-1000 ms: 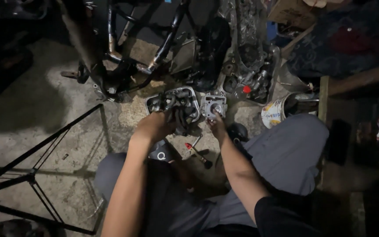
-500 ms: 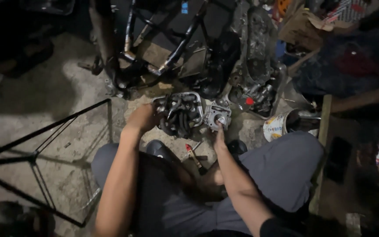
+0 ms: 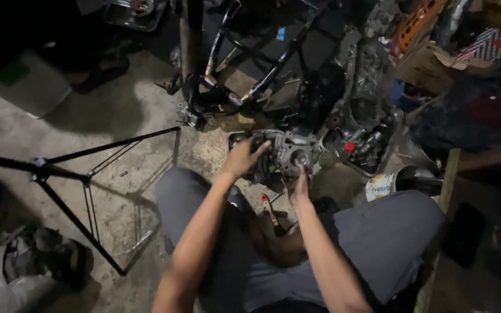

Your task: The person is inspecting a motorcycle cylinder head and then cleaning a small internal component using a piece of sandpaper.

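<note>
From the head camera, the left hand (image 3: 240, 157) grips the left side of a grey metal engine part (image 3: 282, 155) on the concrete floor (image 3: 117, 116) between the person's knees, while the right hand (image 3: 300, 184) presses fingers against its lower front. The part could tip if either grip slackens. A black tripod (image 3: 82, 174) and a motorcycle frame (image 3: 244, 75) crowd the dim workshop.

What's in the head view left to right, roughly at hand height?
Black tripod stand → left hand → grey engine part → right hand → tin can.
</note>
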